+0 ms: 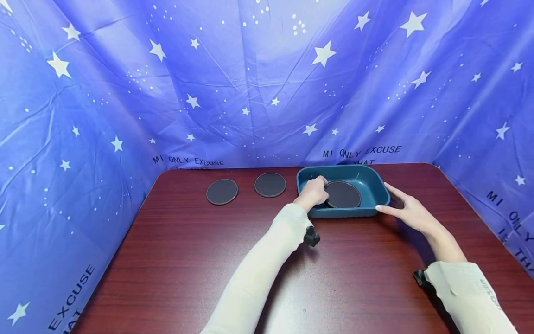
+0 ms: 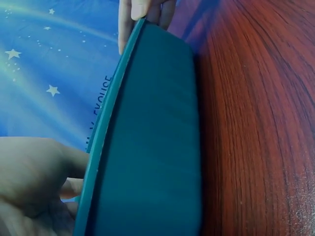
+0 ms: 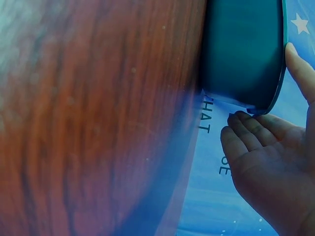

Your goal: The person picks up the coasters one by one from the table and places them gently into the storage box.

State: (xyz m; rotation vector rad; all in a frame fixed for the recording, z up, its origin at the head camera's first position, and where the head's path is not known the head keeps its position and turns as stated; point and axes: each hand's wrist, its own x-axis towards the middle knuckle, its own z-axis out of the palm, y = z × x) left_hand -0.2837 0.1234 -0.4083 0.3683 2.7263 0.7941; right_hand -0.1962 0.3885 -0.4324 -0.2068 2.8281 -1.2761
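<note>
A teal rectangular basin (image 1: 333, 213) stands at the back right of the table. My left hand (image 1: 313, 192) reaches over its left part with curled fingers and holds the left edge of a dark round disc, like a coaster (image 1: 343, 195), inside the basin. From the left wrist, the basin's near wall (image 2: 147, 128) hides the disc and the fingertips. My right hand (image 1: 406, 211) grips the basin's right end, thumb at the near corner of the rim and fingers along the outer end. In the right wrist view, this hand's fingers (image 3: 246, 132) look fairly straight against the basin.
Two more dark round discs lie flat to the left of the basin, one nearer (image 1: 270, 184) and one farther off (image 1: 222, 191). The reddish-brown wooden table (image 1: 187, 260) ends at a blue star-printed curtain (image 1: 250, 83) behind and at both sides.
</note>
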